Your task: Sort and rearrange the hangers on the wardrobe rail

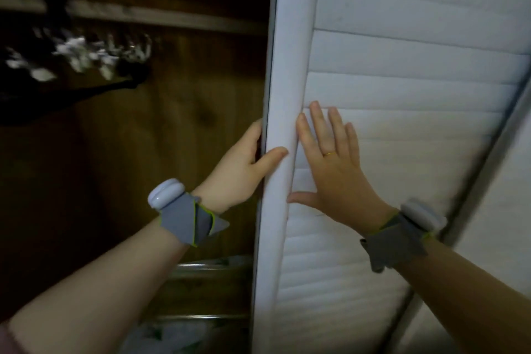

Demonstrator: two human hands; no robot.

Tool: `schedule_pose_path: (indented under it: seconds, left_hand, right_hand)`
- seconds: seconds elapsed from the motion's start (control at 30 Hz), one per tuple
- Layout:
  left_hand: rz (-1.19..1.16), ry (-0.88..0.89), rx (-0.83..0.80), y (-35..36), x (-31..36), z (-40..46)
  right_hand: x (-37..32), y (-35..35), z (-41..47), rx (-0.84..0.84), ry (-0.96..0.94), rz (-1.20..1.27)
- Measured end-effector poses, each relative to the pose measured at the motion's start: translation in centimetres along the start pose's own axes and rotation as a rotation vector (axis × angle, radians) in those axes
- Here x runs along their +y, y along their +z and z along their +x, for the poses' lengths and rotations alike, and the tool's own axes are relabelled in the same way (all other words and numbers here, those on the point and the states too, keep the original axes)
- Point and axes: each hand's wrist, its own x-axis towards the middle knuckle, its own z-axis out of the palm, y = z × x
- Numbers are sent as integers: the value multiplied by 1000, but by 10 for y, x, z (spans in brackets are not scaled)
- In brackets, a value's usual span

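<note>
Head view, door: the white louvered wardrobe door (402, 95) fills the right half, and its rounded edge stands between the two hands.
Head view, left hand: the left hand (244, 164) holds the door edge; the thumb lies on the front and the fingers go behind it, so this grip is closed around the edge.
Head view, right hand: the right hand (330, 164) lies flat on the slats, the fingers spread, holding nothing.
Head view, hangers: the hangers (86, 57) hang in a blurred pale group at the upper left, deep in the dark wardrobe, well apart from both hands; the rail itself I cannot tell clearly.
Stage: I judge the door is being moved to give access; sorting is not begun.
Risk: the left fingers behind the edge could be pinched if the door slides against the frame.
Risk: the inside is dark, so a reaching hand may knock hangers down.
</note>
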Motion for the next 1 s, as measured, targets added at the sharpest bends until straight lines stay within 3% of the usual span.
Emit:
schedule_pose_path:
  seconds: [0.1, 0.23, 0.3, 0.37, 0.6, 0.8, 1.0]
  left_hand:
    - [157, -6, 126, -66, 4, -43]
    - [982, 154, 424, -141, 20, -95]
    - [1372, 284, 411, -159, 18, -108]
    - [1614, 263, 371, -185, 12, -128]
    - [1850, 96, 436, -265, 23, -182]
    - [1984, -19, 434, -297, 31, -209]
    - [2004, -17, 460, -318, 31, -222]
  right_hand:
    - [-69, 4, 27, 53, -67, 20]
    - [-154, 5, 56, 127, -163, 94]
    - [-185, 3, 66, 134, -163, 96]
    - [-222, 2, 78, 170, -205, 159]
    - [-326, -11, 118, 260, -311, 197]
    - [-373, -20, 136, 306, -368, 204]
    - [-403, -22, 144, 284, -321, 221]
